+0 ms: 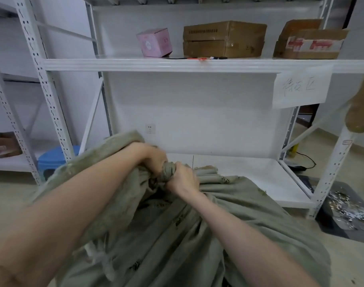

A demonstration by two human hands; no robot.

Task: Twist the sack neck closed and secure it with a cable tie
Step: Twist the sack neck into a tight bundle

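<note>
With both my left hand and right hand clenched around the sack neck, I should wring it tight before fetching a cable tie.

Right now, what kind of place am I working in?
Probably a storeroom or small warehouse: white slotted metal shelving, taped cardboard boxes on its shelf, a handwritten paper label hung from the shelf edge, and a large cloth sack in front.
</note>
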